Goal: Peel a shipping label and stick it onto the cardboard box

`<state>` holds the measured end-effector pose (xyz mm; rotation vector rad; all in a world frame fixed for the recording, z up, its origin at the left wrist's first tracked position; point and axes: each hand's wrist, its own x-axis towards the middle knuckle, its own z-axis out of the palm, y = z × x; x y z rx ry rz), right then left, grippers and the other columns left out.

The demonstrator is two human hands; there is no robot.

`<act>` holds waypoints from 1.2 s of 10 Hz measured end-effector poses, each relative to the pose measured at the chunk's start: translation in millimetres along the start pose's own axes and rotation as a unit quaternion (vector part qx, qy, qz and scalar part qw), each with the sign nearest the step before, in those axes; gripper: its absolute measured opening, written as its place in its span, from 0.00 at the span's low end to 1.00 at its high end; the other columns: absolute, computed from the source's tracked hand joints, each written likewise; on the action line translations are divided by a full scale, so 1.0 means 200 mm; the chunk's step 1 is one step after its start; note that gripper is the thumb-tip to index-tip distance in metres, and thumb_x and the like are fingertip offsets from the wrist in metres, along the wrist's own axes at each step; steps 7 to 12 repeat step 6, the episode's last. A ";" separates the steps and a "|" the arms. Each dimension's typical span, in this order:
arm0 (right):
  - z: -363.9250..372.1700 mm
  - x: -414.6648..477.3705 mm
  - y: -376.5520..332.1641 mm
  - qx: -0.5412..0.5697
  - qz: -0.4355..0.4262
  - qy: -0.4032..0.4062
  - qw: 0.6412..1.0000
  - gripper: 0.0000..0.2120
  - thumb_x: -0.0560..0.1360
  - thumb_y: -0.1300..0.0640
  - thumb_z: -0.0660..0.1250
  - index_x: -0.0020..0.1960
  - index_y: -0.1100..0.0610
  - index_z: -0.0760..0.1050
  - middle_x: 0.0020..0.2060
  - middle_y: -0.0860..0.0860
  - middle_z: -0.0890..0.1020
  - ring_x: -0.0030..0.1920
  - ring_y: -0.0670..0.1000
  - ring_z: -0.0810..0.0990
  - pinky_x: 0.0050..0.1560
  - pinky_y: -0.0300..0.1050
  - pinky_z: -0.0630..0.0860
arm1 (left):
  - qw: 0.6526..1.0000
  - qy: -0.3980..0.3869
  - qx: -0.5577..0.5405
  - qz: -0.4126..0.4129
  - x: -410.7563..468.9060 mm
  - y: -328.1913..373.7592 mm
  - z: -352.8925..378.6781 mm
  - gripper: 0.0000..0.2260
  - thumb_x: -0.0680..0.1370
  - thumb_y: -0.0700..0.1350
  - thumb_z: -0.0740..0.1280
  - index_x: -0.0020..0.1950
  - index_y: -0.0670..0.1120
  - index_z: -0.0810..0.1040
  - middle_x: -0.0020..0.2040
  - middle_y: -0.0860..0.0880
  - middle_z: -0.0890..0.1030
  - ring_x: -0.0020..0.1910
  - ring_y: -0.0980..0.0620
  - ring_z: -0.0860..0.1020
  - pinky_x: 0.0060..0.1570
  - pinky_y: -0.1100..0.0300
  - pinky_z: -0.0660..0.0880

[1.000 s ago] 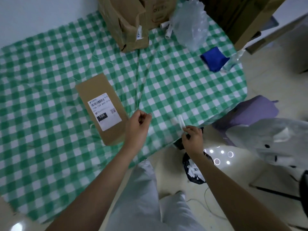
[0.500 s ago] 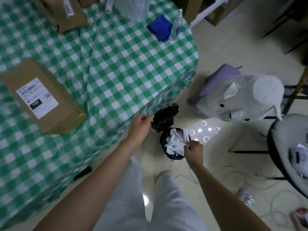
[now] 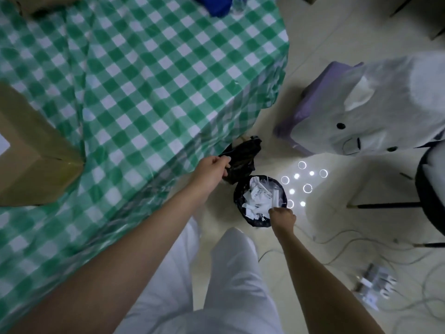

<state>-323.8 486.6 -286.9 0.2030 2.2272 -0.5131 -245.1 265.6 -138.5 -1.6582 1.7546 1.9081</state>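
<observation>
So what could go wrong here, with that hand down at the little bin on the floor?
The bin already looks heaped with white paper scraps, so whatever the right hand drops might slide off onto the floor. Loose cables lie beside the person's legs and could catch a foot. The left hand grips a black bag by the tablecloth; tugging might drag the cloth.
</observation>
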 end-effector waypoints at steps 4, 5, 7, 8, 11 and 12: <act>0.27 0.41 0.04 0.073 0.092 -0.003 0.993 0.10 0.75 0.61 0.62 0.46 0.69 0.77 0.40 0.60 0.74 0.41 0.55 0.70 0.44 0.51 0.69 | 0.998 -0.039 0.042 -0.027 0.41 -0.14 0.08 0.11 0.80 0.47 0.62 0.40 0.46 0.75 0.34 0.50 0.76 0.30 0.55 0.71 0.18 0.72 0.65; 0.29 0.45 0.05 0.078 0.095 -0.032 0.992 0.14 0.76 0.59 0.62 0.53 0.69 0.76 0.40 0.58 0.74 0.41 0.55 0.71 0.47 0.52 0.72 | 0.998 -0.036 0.047 -0.028 0.44 -0.17 0.07 0.11 0.80 0.47 0.62 0.39 0.46 0.75 0.34 0.50 0.76 0.29 0.55 0.71 0.17 0.72 0.64; 0.29 0.44 0.03 0.092 0.113 -0.057 0.988 0.13 0.77 0.56 0.62 0.54 0.65 0.75 0.34 0.56 0.71 0.34 0.53 0.68 0.37 0.47 0.67 | 0.998 -0.032 0.048 -0.035 0.45 -0.18 0.04 0.11 0.80 0.47 0.62 0.38 0.47 0.75 0.34 0.50 0.77 0.29 0.55 0.71 0.18 0.71 0.64; 0.29 0.44 0.03 0.092 0.113 -0.057 0.988 0.13 0.77 0.56 0.62 0.54 0.65 0.75 0.34 0.56 0.71 0.34 0.53 0.68 0.37 0.47 0.67 | 0.998 -0.032 0.048 -0.035 0.45 -0.18 0.04 0.11 0.80 0.47 0.62 0.38 0.47 0.75 0.34 0.50 0.77 0.29 0.55 0.71 0.18 0.71 0.64; 0.29 0.44 0.03 0.092 0.113 -0.057 0.988 0.13 0.77 0.56 0.62 0.54 0.65 0.75 0.34 0.56 0.71 0.34 0.53 0.68 0.37 0.47 0.67 | 0.998 -0.032 0.048 -0.035 0.45 -0.18 0.04 0.11 0.80 0.47 0.62 0.38 0.47 0.75 0.34 0.50 0.77 0.29 0.55 0.71 0.18 0.71 0.64; 0.29 0.44 0.03 0.092 0.113 -0.057 0.988 0.13 0.77 0.56 0.62 0.54 0.65 0.75 0.34 0.56 0.71 0.34 0.53 0.68 0.37 0.47 0.67 | 0.998 -0.032 0.048 -0.035 0.45 -0.18 0.04 0.11 0.80 0.47 0.62 0.38 0.47 0.75 0.34 0.50 0.77 0.29 0.55 0.71 0.18 0.71 0.64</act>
